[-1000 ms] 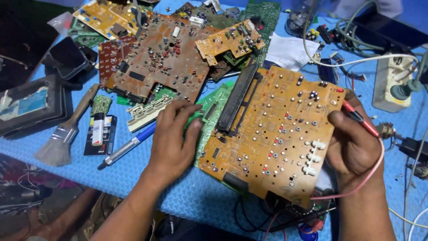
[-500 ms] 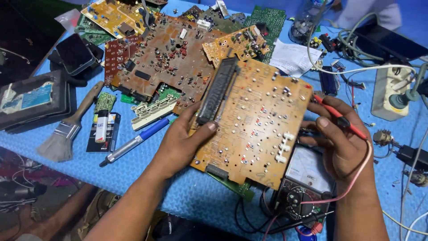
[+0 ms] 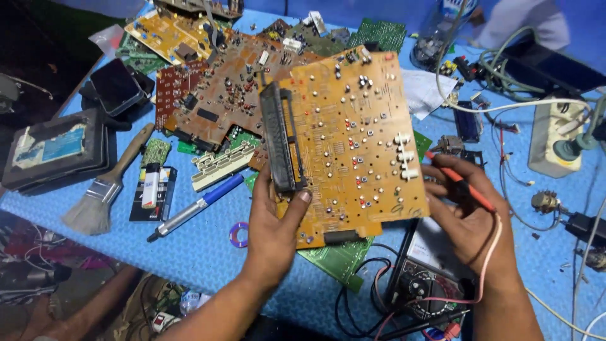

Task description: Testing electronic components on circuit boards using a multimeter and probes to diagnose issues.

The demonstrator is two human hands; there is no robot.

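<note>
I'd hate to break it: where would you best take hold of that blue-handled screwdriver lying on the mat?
Probably by the blue handle, coming down from above with fingers across it. The screwdriver lies flat on the blue mat, its handle end thicker than the thin metal shaft, with bare mat along the side nearer the person. The left hand, holding the orange circuit board, is nearest.

A circuit board (image 3: 353, 145) fills the frame's centre, with a brush (image 3: 104, 189) at left, a meter (image 3: 429, 281) below it and a power strip (image 3: 555, 136) at right.
</note>
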